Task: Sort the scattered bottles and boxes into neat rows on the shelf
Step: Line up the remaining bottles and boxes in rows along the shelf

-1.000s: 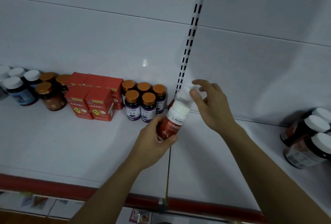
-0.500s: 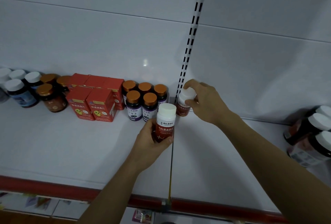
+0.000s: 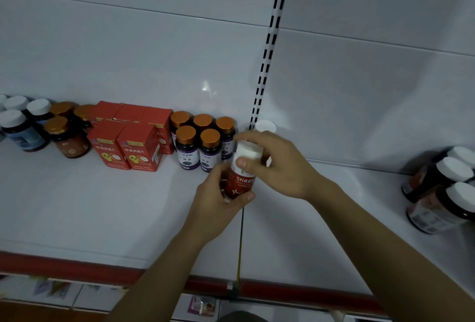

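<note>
Gripping bottle: left hand, right hand

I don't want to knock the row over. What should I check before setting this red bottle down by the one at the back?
1. Grip: left hand holds the red bottle, right hand pinches its cap: ok.
2. Bottle near upright, label facing front: ok.
3. White-capped bottle stands at the back to line up with: ok.
4. Free shelf spot in front of it, hidden by hands: cannot tell.
5. Clearance from purple-label bottles, close beside the left hand: cannot tell.
</note>
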Demonstrator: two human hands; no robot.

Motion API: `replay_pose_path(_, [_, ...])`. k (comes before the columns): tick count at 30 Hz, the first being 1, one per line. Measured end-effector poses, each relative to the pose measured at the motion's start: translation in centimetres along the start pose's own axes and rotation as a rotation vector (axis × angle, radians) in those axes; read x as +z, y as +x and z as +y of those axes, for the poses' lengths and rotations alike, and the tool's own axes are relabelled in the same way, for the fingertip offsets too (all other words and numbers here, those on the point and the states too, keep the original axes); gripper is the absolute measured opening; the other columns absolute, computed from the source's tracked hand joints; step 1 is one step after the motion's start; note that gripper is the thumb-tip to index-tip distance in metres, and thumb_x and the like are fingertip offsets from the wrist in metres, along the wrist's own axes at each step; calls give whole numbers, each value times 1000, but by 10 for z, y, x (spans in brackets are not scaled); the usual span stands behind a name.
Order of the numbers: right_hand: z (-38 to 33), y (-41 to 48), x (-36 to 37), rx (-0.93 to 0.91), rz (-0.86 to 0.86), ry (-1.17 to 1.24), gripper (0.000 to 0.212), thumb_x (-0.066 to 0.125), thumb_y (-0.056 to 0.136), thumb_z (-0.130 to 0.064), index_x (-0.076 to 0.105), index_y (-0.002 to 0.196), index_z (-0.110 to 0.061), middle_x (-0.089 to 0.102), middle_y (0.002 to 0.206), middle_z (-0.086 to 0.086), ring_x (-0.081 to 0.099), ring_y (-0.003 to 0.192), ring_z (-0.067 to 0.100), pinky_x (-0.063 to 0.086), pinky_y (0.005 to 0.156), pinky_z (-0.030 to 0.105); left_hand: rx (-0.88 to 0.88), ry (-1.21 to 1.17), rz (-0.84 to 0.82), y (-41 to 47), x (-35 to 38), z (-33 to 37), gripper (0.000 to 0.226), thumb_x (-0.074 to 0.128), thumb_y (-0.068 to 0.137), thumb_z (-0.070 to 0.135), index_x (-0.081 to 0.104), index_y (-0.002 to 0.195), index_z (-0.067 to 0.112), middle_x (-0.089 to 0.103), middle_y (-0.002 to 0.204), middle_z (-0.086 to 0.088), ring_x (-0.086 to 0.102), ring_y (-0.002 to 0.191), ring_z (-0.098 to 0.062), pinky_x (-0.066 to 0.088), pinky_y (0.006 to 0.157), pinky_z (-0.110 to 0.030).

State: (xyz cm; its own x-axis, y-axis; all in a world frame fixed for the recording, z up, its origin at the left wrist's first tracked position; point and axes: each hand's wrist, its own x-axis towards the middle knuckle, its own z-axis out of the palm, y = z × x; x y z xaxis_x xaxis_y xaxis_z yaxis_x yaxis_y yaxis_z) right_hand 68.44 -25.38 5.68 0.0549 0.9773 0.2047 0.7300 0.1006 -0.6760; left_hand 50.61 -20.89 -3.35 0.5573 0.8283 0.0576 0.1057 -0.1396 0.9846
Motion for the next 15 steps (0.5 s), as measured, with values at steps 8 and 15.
replay_pose_path(8, [15,3,-38,149,54,13,30,74,90,-39,65,118,-33,65,118,-15,63,94,-3,50,70,8,97,566,-36,-1,0,-4,80,87,75,47,49,143,32,50,136,19,44,127,-2,38,108,-27])
replay_pose_path(15, [28,-6,-12,101,115,-286,49,79,87,-33,58,130,-24,53,111,-4,57,88,18,49,79,23,233,771,-35,-2,5,-11,48,74,86,49,66,127,26,48,126,10,40,124,-11,29,98,-27])
